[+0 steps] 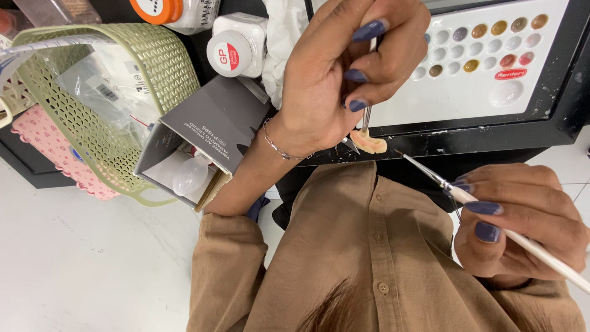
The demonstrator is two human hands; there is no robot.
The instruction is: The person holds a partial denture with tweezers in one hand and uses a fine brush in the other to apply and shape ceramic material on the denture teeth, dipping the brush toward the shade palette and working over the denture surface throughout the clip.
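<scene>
1. Here, the left hand is raised over the black tray edge, fingers curled tight around a thin metal tool.
2. The tool's tip holds a small cream dental piece, hanging just in front of the tray edge, above the tan shirt.
3. The right hand has its fingers pinched shut on a white-handled fine brush.
4. The brush tip points toward the dental piece, near it but not touching.
5. A white palette with round wells, some holding brown, red and grey mixes, sits in the black tray behind the hands.
6. To the side: a green perforated basket with plastic bags, an open grey carton, a white jar.
7. The white tabletop shows at lower left.
</scene>
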